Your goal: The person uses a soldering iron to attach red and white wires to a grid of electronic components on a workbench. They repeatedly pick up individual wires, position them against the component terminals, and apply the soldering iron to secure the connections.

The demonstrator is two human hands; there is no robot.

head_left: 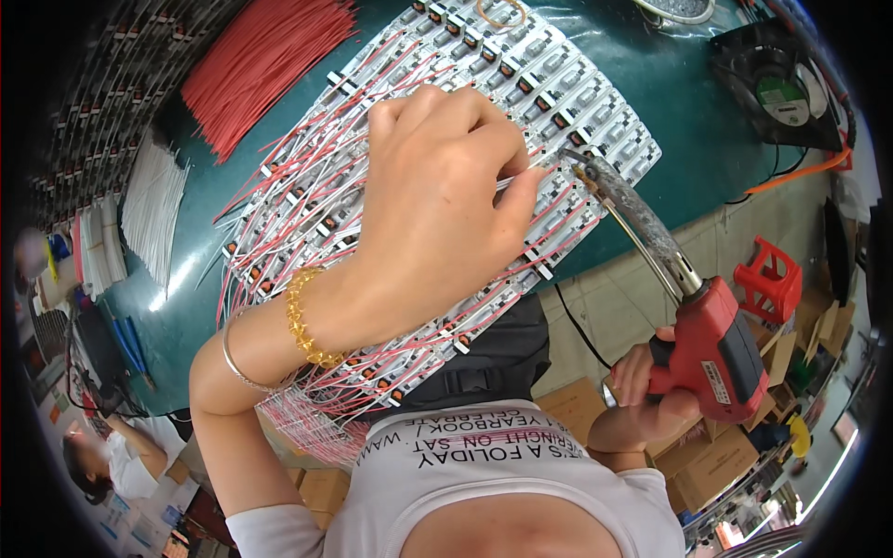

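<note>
A wide panel of small grey-white parts in rows (595, 112) lies over the near edge of the green table, with many thin red and white wires (307, 186) across its left half. My left hand (446, 177) is over its middle, fingers curled in a pinch. A short red wire end (537, 151) shows beside these fingertips, which are mostly hidden. In my right hand (642, 381) is a red and black soldering gun (716, 344), gripped by its handle. Its dark tip and thin metal feed tube reach the panel just right of my left fingertips.
Bundles of red wires (270, 65) and white wires (153, 205) lie on the green table (688, 177) at the left. A black fan (777, 84) stands at the far right. Beyond the table are a red stool (770, 279) and cardboard boxes (712, 470). Another person (121, 456) sits at lower left.
</note>
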